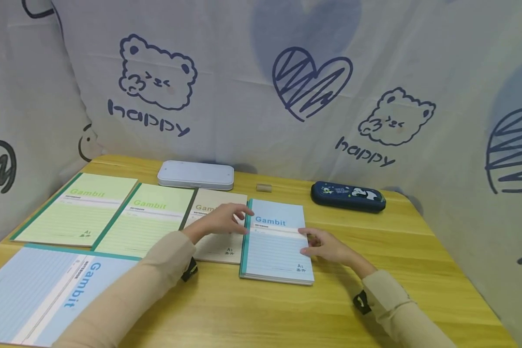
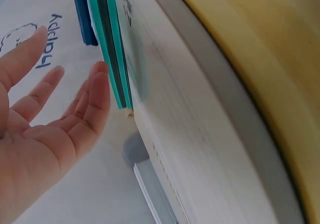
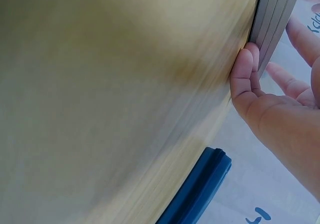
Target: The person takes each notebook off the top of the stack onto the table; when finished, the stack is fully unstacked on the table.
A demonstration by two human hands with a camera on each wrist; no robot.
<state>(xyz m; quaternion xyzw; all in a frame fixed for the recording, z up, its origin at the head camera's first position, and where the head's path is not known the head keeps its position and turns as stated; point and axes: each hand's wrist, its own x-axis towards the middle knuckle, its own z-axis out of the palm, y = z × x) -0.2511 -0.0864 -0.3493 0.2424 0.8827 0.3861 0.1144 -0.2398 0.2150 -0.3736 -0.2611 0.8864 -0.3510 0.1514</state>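
Observation:
A stack of light blue notebooks (image 1: 275,253) with teal spines lies right of the table's middle. My left hand (image 1: 221,220) is at its left side, fingers loosely bent, with fingertips at the spine. The left wrist view shows the teal spines (image 2: 107,43) layered beside those fingertips; whether they touch is hard to tell. On the opposite side my right hand (image 1: 330,247) rests its fingertips against the right edge. Page edges (image 3: 275,23) of several layers show by the fingers in the right wrist view. A beige notebook (image 1: 215,249) lies just left of the stack, partly under my left hand.
Two green notebooks (image 1: 75,212) (image 1: 149,222) lie farther left. Nearer is a sideways blue notebook (image 1: 38,295), partly covered by my left sleeve. Along the back stand a white case (image 1: 195,175), a small brownish block (image 1: 264,188) and a dark blue panda pencil case (image 1: 348,196). Printed cloth hangs behind.

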